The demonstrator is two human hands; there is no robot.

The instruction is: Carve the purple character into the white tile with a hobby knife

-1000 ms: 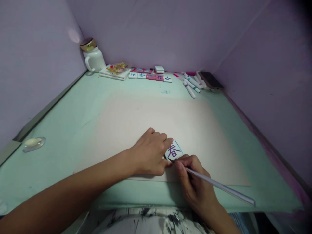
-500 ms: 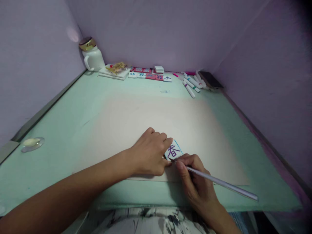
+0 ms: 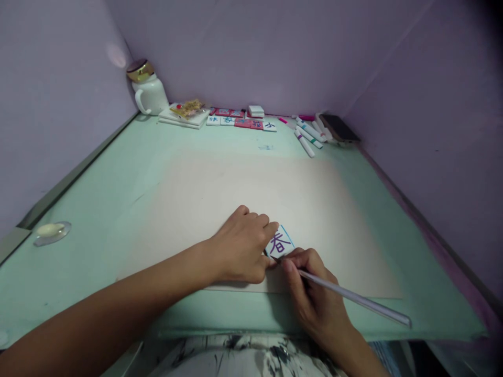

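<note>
A small white square card (image 3: 280, 242) lies tilted on the pale sheet, with a purple Chinese character and a blue line along its upper-right edge. My left hand (image 3: 245, 246) grips its left side between thumb and forefinger, hiding part of that side. In my right hand (image 3: 314, 285) is a slim paintbrush (image 3: 361, 299), pinched near its dark bristles. The bristle tip sits at the card's lower-left corner, close to my left thumb. The brush's silvery handle slants down to the right.
Beneath the hands is a large pale sheet (image 3: 220, 183) on a green tabletop. Lettered cards (image 3: 242, 123), markers (image 3: 309, 137), a phone (image 3: 338, 128) and a white mug (image 3: 151, 97) line the back. A clear dish (image 3: 52, 233) lies at left.
The brush's handle end has shifted slightly left and down, while its tip remains by the card's lower-left corner. My left hand and the card have stayed put.
</note>
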